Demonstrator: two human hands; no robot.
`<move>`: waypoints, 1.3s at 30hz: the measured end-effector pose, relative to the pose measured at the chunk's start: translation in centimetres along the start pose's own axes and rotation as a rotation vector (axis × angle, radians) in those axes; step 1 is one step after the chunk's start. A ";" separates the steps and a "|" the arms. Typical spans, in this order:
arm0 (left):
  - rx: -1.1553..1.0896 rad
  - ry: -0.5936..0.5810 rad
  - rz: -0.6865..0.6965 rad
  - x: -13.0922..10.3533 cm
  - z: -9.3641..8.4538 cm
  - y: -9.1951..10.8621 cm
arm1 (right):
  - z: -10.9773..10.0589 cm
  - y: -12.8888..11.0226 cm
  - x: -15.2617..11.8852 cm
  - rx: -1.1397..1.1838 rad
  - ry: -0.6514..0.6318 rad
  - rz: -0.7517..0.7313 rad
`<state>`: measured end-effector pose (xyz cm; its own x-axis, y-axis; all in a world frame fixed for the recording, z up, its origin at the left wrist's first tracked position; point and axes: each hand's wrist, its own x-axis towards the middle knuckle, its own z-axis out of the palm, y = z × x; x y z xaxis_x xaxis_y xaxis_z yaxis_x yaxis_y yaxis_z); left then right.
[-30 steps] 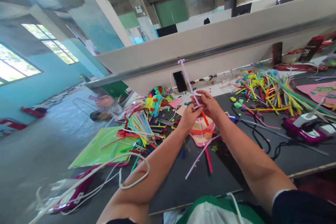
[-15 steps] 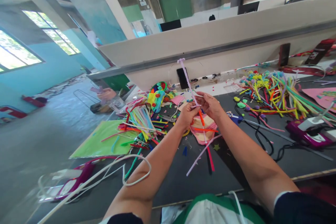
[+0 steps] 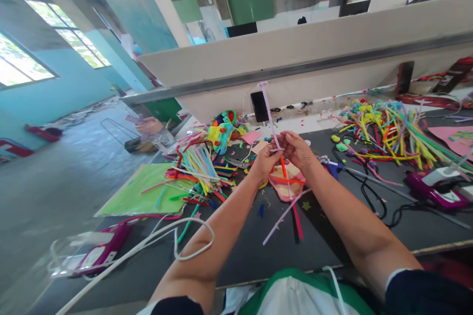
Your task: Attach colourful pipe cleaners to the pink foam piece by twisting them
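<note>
In the head view my left hand [image 3: 265, 161] pinches a lilac pipe cleaner [image 3: 269, 113] at the middle of the picture. Its twisted length rises above my fingers and ends in a small bent top. My right hand [image 3: 299, 151] is closed at the same spot, fingers curled against the stem; its fingertips are partly hidden. Below the hands, an orange pipe cleaner [image 3: 283, 169] joins the stem, and another orange one [image 3: 290, 181] crosses it. A loose-looking lilac end [image 3: 277, 224] slants down to the left. Behind these lies a pink-edged, cream-coloured piece [image 3: 275, 189].
Bundled pipe cleaners [image 3: 201, 167] lie left, by a green sheet [image 3: 136, 192]; a larger heap [image 3: 388, 128] lies right. A phone [image 3: 259, 106] leans on the partition [image 3: 295, 64]. A blue glue gun [image 3: 334, 168], purple power strips [image 3: 436, 192] and a white cable [image 3: 148, 234] are around.
My right hand's fingers have curled in closer around the lilac stem. My left hand keeps its pinch. The whole view has shifted slightly.
</note>
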<state>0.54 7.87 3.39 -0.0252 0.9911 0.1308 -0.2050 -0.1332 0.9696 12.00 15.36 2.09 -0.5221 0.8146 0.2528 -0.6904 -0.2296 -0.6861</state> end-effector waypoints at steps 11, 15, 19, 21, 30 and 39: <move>-0.007 -0.012 -0.050 -0.1 -0.4 -0.4 | 0.9 0.0 -0.4 0.026 0.038 0.027; 0.026 -0.012 -0.046 -0.2 -0.5 -0.2 | 1.0 0.0 -0.3 0.014 0.050 -0.009; 0.158 0.119 0.034 -0.2 -0.8 -0.1 | 0.8 0.2 0.0 0.023 0.128 -0.088; 0.216 0.188 0.094 0.0 -1.1 -0.1 | 0.7 0.4 0.1 0.031 0.139 -0.102; 0.253 0.158 0.160 0.8 -1.7 -0.2 | 0.9 -0.2 0.0 -0.012 0.154 -0.081; 1.098 -0.052 0.268 -0.5 -5.0 -2.0 | 0.2 -5.5 -1.5 -0.076 0.184 -0.108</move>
<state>-3.90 7.70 0.34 0.1067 0.9323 0.3457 0.7719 -0.2968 0.5622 16.49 15.34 5.65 -0.3421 0.9174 0.2034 -0.6937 -0.1006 -0.7132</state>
